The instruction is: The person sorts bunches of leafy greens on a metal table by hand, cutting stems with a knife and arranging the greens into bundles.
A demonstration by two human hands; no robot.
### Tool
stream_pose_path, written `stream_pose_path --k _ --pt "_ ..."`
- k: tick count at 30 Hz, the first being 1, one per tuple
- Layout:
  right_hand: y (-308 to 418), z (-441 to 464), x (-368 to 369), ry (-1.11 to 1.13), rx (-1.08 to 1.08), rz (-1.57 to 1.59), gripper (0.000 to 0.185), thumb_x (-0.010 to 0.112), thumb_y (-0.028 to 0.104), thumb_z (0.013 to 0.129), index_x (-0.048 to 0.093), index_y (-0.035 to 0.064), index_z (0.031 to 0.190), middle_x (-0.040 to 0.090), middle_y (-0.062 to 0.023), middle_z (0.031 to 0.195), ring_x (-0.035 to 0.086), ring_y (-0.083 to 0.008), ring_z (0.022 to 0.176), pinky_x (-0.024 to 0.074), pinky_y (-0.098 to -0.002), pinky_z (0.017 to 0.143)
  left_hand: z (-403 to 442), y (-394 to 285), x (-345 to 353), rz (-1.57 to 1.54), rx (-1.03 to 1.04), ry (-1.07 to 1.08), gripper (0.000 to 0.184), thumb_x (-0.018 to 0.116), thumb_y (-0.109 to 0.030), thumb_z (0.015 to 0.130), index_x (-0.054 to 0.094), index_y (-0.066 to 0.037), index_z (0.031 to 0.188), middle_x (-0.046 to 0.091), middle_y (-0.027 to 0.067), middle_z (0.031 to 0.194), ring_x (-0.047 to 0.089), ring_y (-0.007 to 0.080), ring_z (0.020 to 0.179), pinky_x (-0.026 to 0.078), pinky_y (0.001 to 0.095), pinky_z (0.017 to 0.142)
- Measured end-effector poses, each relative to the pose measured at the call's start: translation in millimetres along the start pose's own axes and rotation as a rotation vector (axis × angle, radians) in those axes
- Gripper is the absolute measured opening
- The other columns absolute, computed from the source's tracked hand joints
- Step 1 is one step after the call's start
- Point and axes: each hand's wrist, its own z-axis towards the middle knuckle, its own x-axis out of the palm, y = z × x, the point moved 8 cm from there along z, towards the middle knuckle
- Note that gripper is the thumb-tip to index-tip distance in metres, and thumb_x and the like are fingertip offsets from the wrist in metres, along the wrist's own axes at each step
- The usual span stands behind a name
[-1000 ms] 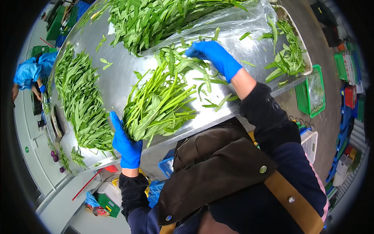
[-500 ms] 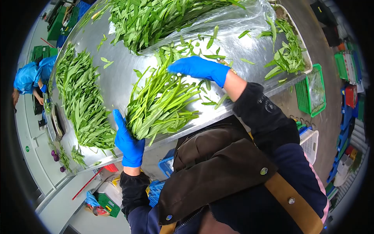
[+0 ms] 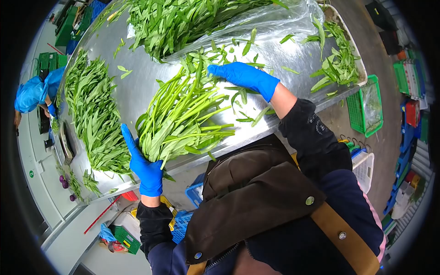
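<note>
My left hand [image 3: 145, 167], in a blue glove, holds the leafy lower end of a bunch of green stems [image 3: 178, 114] at the near edge of the metal table [image 3: 142, 80]. Its thumb points up along the bunch's left side, and the other fingers are hidden beneath the leaves. My right hand [image 3: 245, 78], also gloved in blue, is at the upper right of the bunch, over loose leaves. Its fingers point left and are close together; whether a stem is between them cannot be made out.
A leafy row [image 3: 96, 114] lies on the left, and a large pile [image 3: 178, 23] with clear plastic [image 3: 275, 23] at the back. A white tray [image 3: 355, 46] holds leaves. Green crate [image 3: 365, 107] stands right, below the table. A co-worker in blue [image 3: 34, 91] is far left.
My left hand has shifted slightly left with the bunch, whose stems are spread more. My right hand moved left towards the bunch, then slightly back to the right.
</note>
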Motion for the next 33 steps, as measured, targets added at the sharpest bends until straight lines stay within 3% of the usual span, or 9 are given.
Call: stream_pose_path --k 2,5,7,13,16,23,28,31,33 --pt "-1.9 -13.3 30.7 0.388 0.229 0.417 0.050 0.058 0.049 0.087 0.068 0.0040 0.106 0.069 -0.0075 0.094 0.061 -0.0127 0.086 0.0463 -0.0246 0.081 0.2 2.0 -2.1 0.046 0.019 0.018 0.107 0.078 0.001 0.062 0.016 -0.010 0.150 0.046 0.0084 0.138 0.056 0.0160 0.099 0.046 0.0287 0.088" --pt "20.1 -26.0 46.2 0.582 -0.012 0.583 0.034 0.070 0.034 0.082 0.070 0.0040 0.098 0.066 -0.0022 0.086 0.057 -0.0085 0.078 0.0454 -0.0243 0.070 2.8 -2.9 -1.2 0.144 0.079 0.011 0.108 0.077 0.002 0.061 0.017 -0.009 0.149 0.040 0.0104 0.144 0.059 0.0189 0.101 0.047 0.0297 0.088" --pt "26.7 -31.7 55.8 0.630 -0.052 0.430 0.027 0.073 0.024 0.080 0.069 0.0023 0.096 0.067 -0.0023 0.088 0.059 -0.0069 0.082 0.0461 -0.0217 0.075 2.0 -12.9 -0.3 0.218 0.235 0.008 0.107 0.078 0.002 0.060 0.018 -0.008 0.149 0.039 0.0136 0.145 0.062 0.0220 0.099 0.048 0.0300 0.086" --pt "43.2 -39.7 49.0 0.641 -0.150 0.759 0.027 0.072 0.011 0.077 0.067 0.0011 0.102 0.068 -0.0035 0.093 0.060 -0.0090 0.086 0.0467 -0.0237 0.078 4.0 -19.2 1.4 0.344 0.348 0.011 0.106 0.080 -0.005 0.062 0.020 -0.006 0.148 0.048 0.0158 0.137 0.066 0.0256 0.083 0.051 0.0304 0.074" --pt "61.0 -45.0 39.2 0.675 -0.226 0.856 0.038 0.067 -0.001 0.076 0.062 0.0005 0.114 0.066 -0.0055 0.105 0.061 -0.0116 0.095 0.0481 -0.0248 0.085 8.3 -23.4 2.6 0.410 0.364 -0.015 0.104 0.080 -0.006 0.063 0.021 -0.007 0.148 0.064 0.0135 0.112 0.066 0.0246 0.077 0.050 0.0308 0.069" --pt "53.3 -36.9 43.2 0.696 -0.216 0.617 0.036 0.074 0.012 0.075 0.065 0.0027 0.109 0.065 -0.0025 0.094 0.058 -0.0092 0.085 0.0463 -0.0238 0.077 13.1 -14.6 4.7 0.335 0.268 0.020 0.102 0.078 -0.005 0.064 0.021 -0.009 0.148 0.067 0.0108 0.104 0.065 0.0242 0.077 0.050 0.0304 0.069" --pt "56.3 -34.0 35.0 0.635 -0.093 0.818 0.034 0.064 0.003 0.073 0.065 -0.0005 0.107 0.065 -0.0047 0.092 0.058 -0.0102 0.082 0.0465 -0.0216 0.074 11.6 -23.5 12.0 0.451 0.402 0.037 0.096 0.076 -0.003 0.066 0.024 -0.004 0.146 0.044 0.0173 0.140 0.065 0.0306 0.081 0.051 0.0336 0.071" --pt "55.9 -39.7 32.6 0.662 -0.036 1.112 0.034 0.061 0.000 0.075 0.063 -0.0042 0.109 0.065 -0.0064 0.093 0.060 -0.0120 0.080 0.0484 -0.0226 0.075 15.1 -9.9 6.0 0.443 0.309 0.048 0.096 0.075 -0.003 0.066 0.024 -0.004 0.146 0.043 0.0170 0.140 0.065 0.0306 0.084 0.051 0.0330 0.074" --pt "40.6 -43.8 2.6 0.588 0.040 1.177 0.050 0.059 0.003 0.077 0.050 -0.0040 0.126 0.062 -0.0117 0.098 0.063 -0.0140 0.077 0.0514 -0.0246 0.072 19.7 -5.2 -2.1 0.413 0.287 -0.005 0.098 0.075 -0.001 0.065 0.022 -0.004 0.147 0.041 0.0153 0.143 0.065 0.0281 0.087 0.051 0.0314 0.079"
